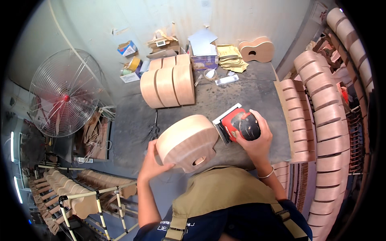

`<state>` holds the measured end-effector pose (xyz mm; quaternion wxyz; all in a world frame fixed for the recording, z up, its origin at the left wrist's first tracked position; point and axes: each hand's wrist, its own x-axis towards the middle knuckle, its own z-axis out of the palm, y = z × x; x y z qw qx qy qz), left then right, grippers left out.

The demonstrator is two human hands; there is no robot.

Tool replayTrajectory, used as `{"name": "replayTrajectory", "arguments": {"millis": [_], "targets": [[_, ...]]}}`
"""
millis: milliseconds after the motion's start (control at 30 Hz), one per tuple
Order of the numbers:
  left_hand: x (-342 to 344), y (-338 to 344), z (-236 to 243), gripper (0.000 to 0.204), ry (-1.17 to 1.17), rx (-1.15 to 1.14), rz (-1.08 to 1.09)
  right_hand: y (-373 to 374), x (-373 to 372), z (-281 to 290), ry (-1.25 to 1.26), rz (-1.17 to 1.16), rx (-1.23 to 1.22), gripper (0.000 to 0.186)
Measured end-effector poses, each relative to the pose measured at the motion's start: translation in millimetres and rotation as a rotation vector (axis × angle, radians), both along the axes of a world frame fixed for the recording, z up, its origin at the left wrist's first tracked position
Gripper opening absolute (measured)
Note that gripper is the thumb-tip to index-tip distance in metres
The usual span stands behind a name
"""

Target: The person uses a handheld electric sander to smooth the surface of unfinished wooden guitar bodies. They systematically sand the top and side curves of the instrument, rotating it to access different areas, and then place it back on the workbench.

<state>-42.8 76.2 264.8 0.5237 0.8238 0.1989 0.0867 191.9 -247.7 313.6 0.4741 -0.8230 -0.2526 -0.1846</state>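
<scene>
My left hand [156, 164] grips the rounded end of a pale wooden ukulele body [187, 138], which is tilted on edge at the near side of the dark bench. Its sound hole faces down toward me. In my right hand [259, 138] is a red and black electric sander [240, 123], with my fingers wrapped round its black top. The sander's flat pad is turned toward the body's side, close to it; whether they touch I cannot tell. Behind my left hand, a dark cord or tool [152, 128] lies on the bench.
Several wooden bodies [169, 86] stand together on the dark bench [241, 90]. Behind them are boxes [204, 60], yellow sanding sheets [231, 58] and another ukulele body [257, 50]. A large fan [66, 96] stands left. Racked bodies line the right [329, 140] and lower left [70, 193].
</scene>
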Motion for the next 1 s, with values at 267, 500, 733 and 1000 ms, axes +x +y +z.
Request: {"name": "replayTrajectory", "arguments": {"millis": [267, 500, 733, 1000], "targets": [[57.6, -62.6, 58.0, 0.099, 0.077, 0.463, 0.168, 0.0, -20.1, 38.4, -0.004, 0.168, 0.057, 0.080], [95.9, -93.1, 33.8, 0.093, -0.066, 0.578, 0.212, 7.2, -20.6, 47.4, 0.057, 0.216, 0.095, 0.078], [95.9, -84.6, 40.9, 0.089, -0.076, 0.561, 0.144, -22.8, 26.2, -25.1, 0.675, 0.077, 0.361, 0.062], [103.2, -88.1, 43.3, 0.089, -0.077, 0.571, 0.129, -26.2, 41.8, -29.2, 0.487, 0.118, 0.353, 0.065]]}}
